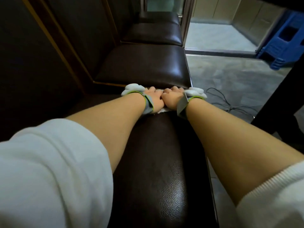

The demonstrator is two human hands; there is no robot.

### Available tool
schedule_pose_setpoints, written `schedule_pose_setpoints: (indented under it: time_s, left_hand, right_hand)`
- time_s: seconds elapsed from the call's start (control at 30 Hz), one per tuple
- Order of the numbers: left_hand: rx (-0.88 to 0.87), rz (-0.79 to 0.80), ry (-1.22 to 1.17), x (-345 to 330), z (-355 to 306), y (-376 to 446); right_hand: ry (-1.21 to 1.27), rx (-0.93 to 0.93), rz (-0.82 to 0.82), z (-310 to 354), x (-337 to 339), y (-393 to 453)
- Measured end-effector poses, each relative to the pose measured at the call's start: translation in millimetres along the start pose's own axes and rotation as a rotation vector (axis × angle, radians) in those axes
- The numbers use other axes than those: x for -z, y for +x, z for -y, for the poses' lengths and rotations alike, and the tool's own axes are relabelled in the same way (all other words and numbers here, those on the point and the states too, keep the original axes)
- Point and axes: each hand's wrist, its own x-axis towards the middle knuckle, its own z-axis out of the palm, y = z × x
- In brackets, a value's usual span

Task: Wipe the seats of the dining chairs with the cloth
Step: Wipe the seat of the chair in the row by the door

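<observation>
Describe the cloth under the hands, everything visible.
The cloth is white and looks like soft fabric. Only slivers show: one below the hands, another between the knuckles. It lies on the far end of the nearest dark leather-look seat, with the left hand and right hand on it side by side, fingers curled, hiding most of it.

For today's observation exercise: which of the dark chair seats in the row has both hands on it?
The nearest seat: the left hand and right hand press a white cloth at its far edge.

Blue plastic stools (284, 45) stacked beyond black cables (230, 102) on floor.
</observation>
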Motion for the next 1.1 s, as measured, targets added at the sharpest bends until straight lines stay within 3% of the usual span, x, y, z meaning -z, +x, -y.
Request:
schedule_pose_setpoints:
  time_s: [0.1,0.2,0.3,0.43,0.47,0.57,0.67,0.8,0.97,1.1]
  left_hand:
    - [-0.015,-0.031,0.142,9,-4,-4]
    - [-0.066,-0.025,0.28,16,-17,-26]
    - [-0.013,0.035,0.14,22,-17,-45]
    - [0.002,0.088,-0.058,-7,-16,-96]
    - [-0.025,0.138,-0.055,-20,-27,-138]
    - [-0.018,-0.028,-0.041,-47,-36,-202]
    - [-0.077,-0.167,-0.018,-69,-46,-272]
    - [-0.171,-0.152,-0.035,-93,-65,-330]
    - [-0.208,-0.167,-0.12,-67,-57,-306]
    - [-0.103,-0.153,-0.017,-60,-65,-249]
  right_hand:
    - [0.03,-0.025,-0.038,0,10,-6]
    - [0.109,-0.049,0.053,9,18,-20]
    - [0.087,-0.032,0.075,15,24,-37]
    - [0.324,-0.098,-0.007,29,-3,-91]
    - [0.373,-0.134,0.043,42,-16,-133]
    - [0.441,-0.161,-0.133,69,-43,-195]
    - [0.512,-0.161,-0.168,95,-53,-272]
    - [0.551,-0.092,-0.233,97,-63,-337]
    - [0.663,-0.146,-0.275,68,-58,-304]
    - [0.677,-0.169,-0.229,59,-51,-234]
